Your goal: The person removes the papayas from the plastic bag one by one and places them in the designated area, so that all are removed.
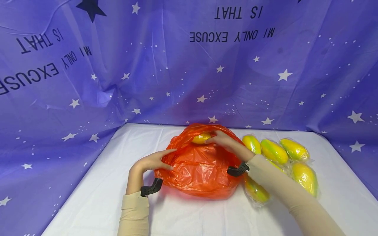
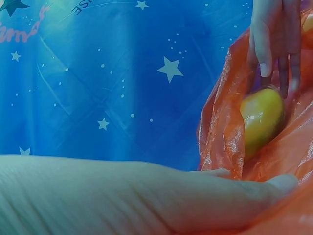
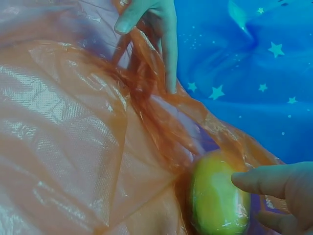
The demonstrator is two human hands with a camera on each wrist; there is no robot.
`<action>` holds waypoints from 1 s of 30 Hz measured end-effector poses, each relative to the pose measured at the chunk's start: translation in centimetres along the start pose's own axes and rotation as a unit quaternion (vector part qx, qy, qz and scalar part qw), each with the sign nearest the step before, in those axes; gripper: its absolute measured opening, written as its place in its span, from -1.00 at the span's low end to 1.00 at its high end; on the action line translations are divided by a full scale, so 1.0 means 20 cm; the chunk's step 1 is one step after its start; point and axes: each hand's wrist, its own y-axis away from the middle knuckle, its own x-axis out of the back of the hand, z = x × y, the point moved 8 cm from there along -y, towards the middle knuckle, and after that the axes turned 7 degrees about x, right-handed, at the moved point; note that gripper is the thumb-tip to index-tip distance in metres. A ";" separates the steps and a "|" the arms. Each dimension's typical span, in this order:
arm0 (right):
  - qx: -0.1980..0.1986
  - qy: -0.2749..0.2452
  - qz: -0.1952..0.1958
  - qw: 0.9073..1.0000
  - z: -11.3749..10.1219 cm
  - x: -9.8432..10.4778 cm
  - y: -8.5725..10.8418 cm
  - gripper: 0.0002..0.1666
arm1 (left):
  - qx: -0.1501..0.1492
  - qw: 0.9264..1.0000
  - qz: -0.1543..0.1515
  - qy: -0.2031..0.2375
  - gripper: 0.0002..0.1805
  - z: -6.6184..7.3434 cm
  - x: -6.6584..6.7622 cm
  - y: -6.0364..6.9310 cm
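Note:
A red plastic bag [image 1: 203, 173] lies with its mouth spread on the white table. Inside it, near the far rim, is a yellow-green mango [image 1: 200, 138] in clear wrap. My right hand [image 1: 221, 140] reaches into the bag beside this mango [image 3: 220, 196], its fingers fairly straight and a fingertip against or very near the fruit. At the bag's left rim is my left hand [image 1: 155, 160], thumb and fingers apart. In the right wrist view, the left hand [image 3: 154, 29] has its thumb on the inner side and a straight finger along the outside of the film.
Several wrapped mangoes [image 1: 274, 151] lie to the right of the bag, partly hidden by the right forearm. The white table [image 1: 97, 196] meets a purple starred curtain [image 1: 206, 82] at the back and sides. Black wrist mounts [image 1: 152, 187] sit on both arms.

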 end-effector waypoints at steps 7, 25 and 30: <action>-0.037 0.008 0.045 0.998 0.02 0.01 -0.03 -0.26 | 0.005 1.000 0.001 0.002 -0.15 -0.01 0.00 -0.01; -0.069 -0.006 0.041 0.997 0.07 -0.07 -0.08 -0.35 | 0.008 1.000 0.003 0.001 -0.14 -0.01 0.00 0.00; -0.070 -0.026 0.047 0.996 0.07 -0.09 -0.08 -0.38 | 0.008 1.000 0.004 -0.002 -0.15 -0.01 0.00 0.00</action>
